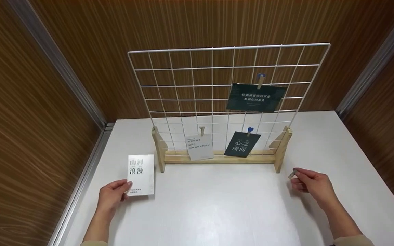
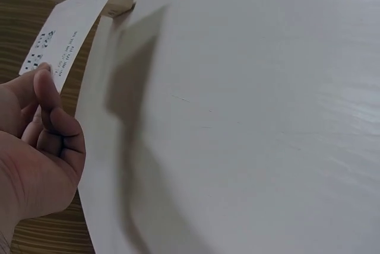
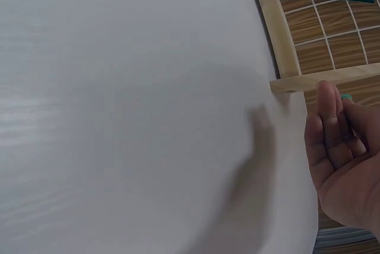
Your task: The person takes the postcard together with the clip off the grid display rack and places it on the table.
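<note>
My left hand (image 1: pixel 111 194) pinches a white card (image 1: pixel 145 181) with dark printed characters by its lower left edge, thumb on the printed face. The card stands to the left of the rack's foot, and its shadow falls on the table in the left wrist view. At the right, my right hand (image 1: pixel 315 188) pinches a small wooden clothespin (image 1: pixel 291 175) between thumb and fingertips, beside the rack's right foot. From the right wrist, fingers mostly hide it; only a small green bit (image 3: pixel 347 97) shows past the fingertips.
A white wire grid (image 1: pixel 212 49) stands upright in a wooden base (image 1: pixel 262 159). Clothespins hold a wide dark green card (image 1: pixel 257 104) high on the right, another dark green card (image 1: pixel 241 153) and a white card (image 1: pixel 200 153) lower down. Wood-grain panels surround the white table (image 1: pixel 217 205).
</note>
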A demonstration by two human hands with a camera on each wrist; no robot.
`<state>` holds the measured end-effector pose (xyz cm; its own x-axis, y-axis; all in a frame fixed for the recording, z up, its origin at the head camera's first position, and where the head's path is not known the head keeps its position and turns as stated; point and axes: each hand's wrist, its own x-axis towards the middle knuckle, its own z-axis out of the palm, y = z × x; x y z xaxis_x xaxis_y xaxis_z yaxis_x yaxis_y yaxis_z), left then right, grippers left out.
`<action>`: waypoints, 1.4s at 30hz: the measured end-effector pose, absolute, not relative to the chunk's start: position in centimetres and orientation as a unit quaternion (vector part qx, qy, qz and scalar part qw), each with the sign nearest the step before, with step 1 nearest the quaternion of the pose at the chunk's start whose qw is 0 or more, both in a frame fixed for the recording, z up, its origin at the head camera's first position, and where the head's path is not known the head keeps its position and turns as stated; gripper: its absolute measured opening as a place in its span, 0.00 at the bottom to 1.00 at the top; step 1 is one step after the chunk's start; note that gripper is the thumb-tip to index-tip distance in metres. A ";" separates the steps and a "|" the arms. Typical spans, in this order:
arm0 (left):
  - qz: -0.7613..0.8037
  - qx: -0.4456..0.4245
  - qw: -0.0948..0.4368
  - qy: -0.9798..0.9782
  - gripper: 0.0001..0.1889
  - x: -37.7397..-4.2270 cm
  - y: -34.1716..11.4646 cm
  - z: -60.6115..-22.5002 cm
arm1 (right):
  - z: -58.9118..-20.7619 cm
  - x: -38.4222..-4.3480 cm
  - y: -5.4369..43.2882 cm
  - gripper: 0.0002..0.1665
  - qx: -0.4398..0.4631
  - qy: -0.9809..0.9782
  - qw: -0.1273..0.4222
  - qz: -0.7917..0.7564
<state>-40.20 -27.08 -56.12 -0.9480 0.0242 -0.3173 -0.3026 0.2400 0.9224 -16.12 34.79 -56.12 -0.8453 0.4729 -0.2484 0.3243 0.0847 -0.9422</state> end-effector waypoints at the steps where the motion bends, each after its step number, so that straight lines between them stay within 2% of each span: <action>1: 0.609 -0.091 0.138 0.776 0.20 -40.2 -27.1 -56.3 | -56.3 -16.1 34.8 0.27 -0.273 -0.733 0.058 0.621; 12: 0.574 -0.097 0.162 0.797 0.20 -40.8 -27.1 -57.9 | -57.7 -15.8 34.8 0.28 -0.293 -0.734 0.046 0.611; 21: 0.560 -0.100 0.172 0.804 0.22 -41.2 -27.1 -58.6 | -58.5 -15.7 34.9 0.29 -0.305 -0.694 0.059 0.649; 42: 0.525 -0.081 0.164 0.831 0.21 -41.3 -26.8 -59.6 | -60.0 -15.7 35.3 0.31 -0.325 -0.683 0.034 0.654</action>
